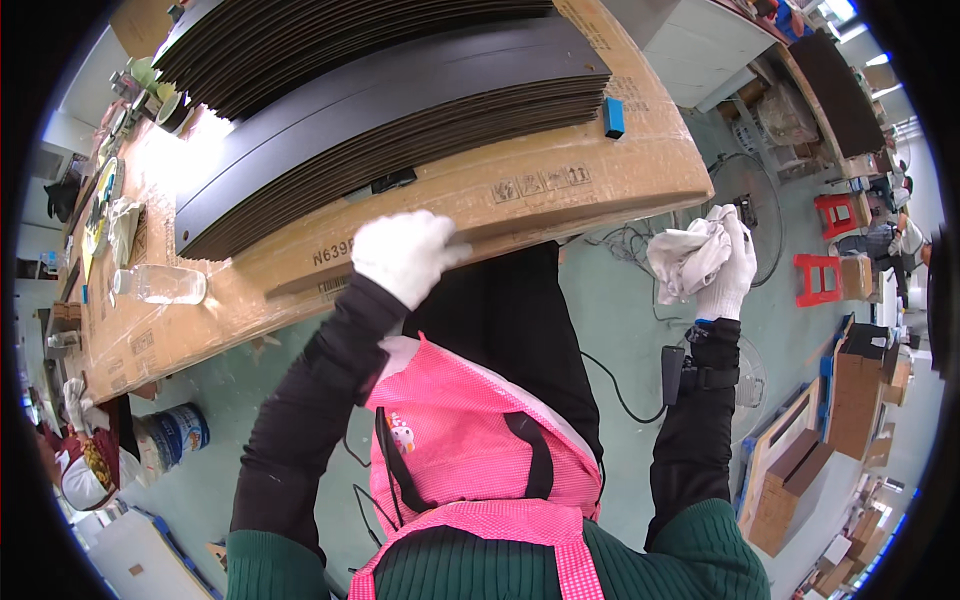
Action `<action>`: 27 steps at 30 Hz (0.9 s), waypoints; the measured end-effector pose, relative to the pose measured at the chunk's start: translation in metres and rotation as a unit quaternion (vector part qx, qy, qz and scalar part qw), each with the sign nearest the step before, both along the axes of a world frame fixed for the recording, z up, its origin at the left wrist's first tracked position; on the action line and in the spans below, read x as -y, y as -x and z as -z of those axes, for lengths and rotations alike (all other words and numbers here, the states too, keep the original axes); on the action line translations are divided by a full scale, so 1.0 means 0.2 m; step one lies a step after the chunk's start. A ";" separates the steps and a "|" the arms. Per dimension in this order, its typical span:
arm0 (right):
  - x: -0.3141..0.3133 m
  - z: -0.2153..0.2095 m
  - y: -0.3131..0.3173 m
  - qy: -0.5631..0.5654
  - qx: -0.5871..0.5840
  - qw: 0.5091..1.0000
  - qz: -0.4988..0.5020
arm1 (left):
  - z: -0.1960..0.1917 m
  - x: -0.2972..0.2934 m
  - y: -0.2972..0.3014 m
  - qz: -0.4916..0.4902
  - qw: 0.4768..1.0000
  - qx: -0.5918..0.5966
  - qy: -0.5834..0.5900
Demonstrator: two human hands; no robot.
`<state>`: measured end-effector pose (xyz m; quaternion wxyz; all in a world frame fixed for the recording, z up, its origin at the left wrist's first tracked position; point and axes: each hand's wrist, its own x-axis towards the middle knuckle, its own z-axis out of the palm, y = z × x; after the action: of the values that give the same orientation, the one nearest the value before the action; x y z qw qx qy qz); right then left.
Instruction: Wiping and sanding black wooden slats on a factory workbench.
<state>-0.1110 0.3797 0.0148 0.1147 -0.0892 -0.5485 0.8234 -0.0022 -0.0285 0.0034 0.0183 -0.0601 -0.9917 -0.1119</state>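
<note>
My left hand (405,258), in a white glove, is over the front edge of the cardboard-covered table (450,205). Its fingers are loosely bent, with the thumb side standing apart toward the right, and no object shows in it. Off the table's right corner, my gloved right hand (735,275) is closed on a crumpled white cloth (688,258) that hides part of the fingers. Beyond my left hand lies a stack of long black panels (400,110). A small blue block (613,118) sits by the stack's right end.
A clear plastic bottle (168,285) lies at the table's left, near a light cloth (123,230). On the floor to the right are a fan (750,215), red stools (818,280) and brown cartons (790,490). A bucket (180,435) stands at lower left, near another person (85,470).
</note>
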 end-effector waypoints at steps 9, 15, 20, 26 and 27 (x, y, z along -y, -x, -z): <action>0.70 -0.02 -0.09 -0.451 -0.122 0.883 0.042 | 0.10 0.03 0.03 0.021 0.996 -0.084 -0.028; 1.29 0.16 -0.25 -0.684 -0.204 0.683 -0.155 | 0.15 0.06 -0.01 0.004 0.999 -0.049 0.011; 0.98 0.10 -0.07 -0.742 -0.137 0.643 -0.130 | 0.12 0.08 -0.04 -0.022 0.998 -0.045 -0.023; 0.22 0.30 0.46 -0.727 0.007 0.686 0.024 | 0.10 0.04 0.00 -0.018 0.998 -0.048 -0.037; 0.22 0.25 0.47 -0.713 0.052 0.699 0.027 | 0.11 0.06 -0.02 -0.026 0.998 -0.050 -0.036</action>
<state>-0.2056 0.3356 -0.0352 0.1373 -0.0383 -0.9739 0.1764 0.0028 -0.0402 -0.0185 0.0730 -0.0396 -0.9860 -0.1443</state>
